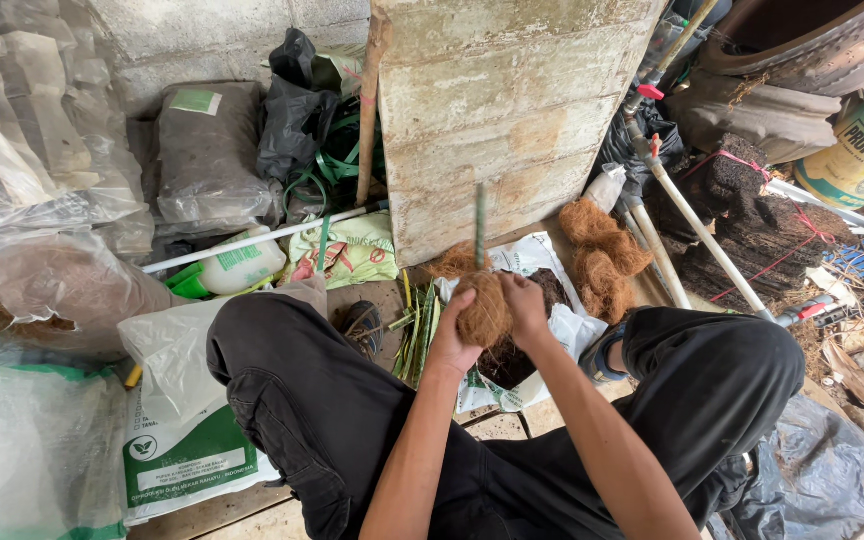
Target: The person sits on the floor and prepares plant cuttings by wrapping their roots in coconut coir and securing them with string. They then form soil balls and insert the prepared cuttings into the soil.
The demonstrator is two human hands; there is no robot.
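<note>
Both my hands are wrapped around a ball of brown coconut fibre (485, 312) from which a thin green stem (479, 225) sticks straight up. My left hand (452, 338) cups the ball from the left and below. My right hand (526, 305) presses on it from the right, fingers curled over the fibre. Under the hands lies an opened white bag (560, 330) with dark soil (509, 362) in it. I sit with my knees in black trousers (297, 390) spread to either side.
Loose clumps of coconut fibre (602, 250) lie by a concrete block (497, 110). Green cut stems (414, 330) lie at the left of the bag. Plastic sacks (42, 270), a white fertiliser bag (177, 440), white pipes (697, 225) and dark fibre blocks (752, 215) crowd around.
</note>
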